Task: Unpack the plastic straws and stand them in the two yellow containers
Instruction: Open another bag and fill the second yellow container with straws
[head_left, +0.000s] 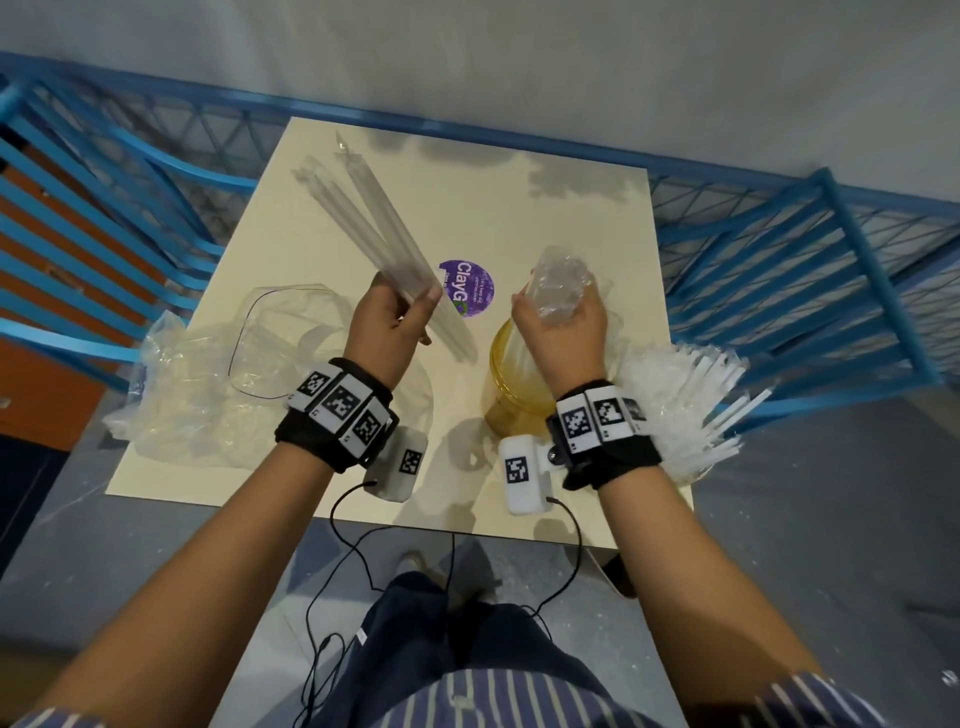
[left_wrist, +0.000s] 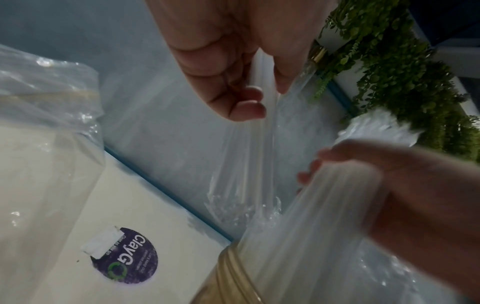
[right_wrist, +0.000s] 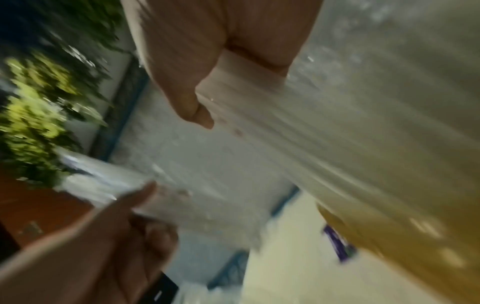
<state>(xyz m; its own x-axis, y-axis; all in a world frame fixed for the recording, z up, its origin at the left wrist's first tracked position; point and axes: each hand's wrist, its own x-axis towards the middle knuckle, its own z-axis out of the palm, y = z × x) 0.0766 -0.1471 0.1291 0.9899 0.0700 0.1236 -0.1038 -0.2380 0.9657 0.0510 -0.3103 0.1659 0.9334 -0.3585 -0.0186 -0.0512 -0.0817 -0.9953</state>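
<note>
My left hand (head_left: 402, 317) grips a thin bundle of clear straws (head_left: 363, 208), still in its clear sleeve, slanting up and to the left over the table. The left wrist view shows the same left hand (left_wrist: 233, 86) and this bundle (left_wrist: 262, 148). My right hand (head_left: 563, 322) grips a thicker bundle topped with crumpled wrap (head_left: 563, 278). That bundle stands in a yellow container (head_left: 511, 395), whose rim (left_wrist: 233, 271) also shows from the left wrist. From the right wrist the picture is blurred: my right hand (right_wrist: 207, 61) is around the bundle (right_wrist: 324, 139). A second container, mostly hidden, holds fanned-out straws (head_left: 685, 395) at the right.
Crumpled clear plastic bags (head_left: 208, 379) lie on the left of the cream table (head_left: 545, 208). A purple round sticker (head_left: 467, 288) sits mid-table. Blue metal railings (head_left: 805, 270) surround the table on the left, back and right. Wrist-camera cables hang at the near edge.
</note>
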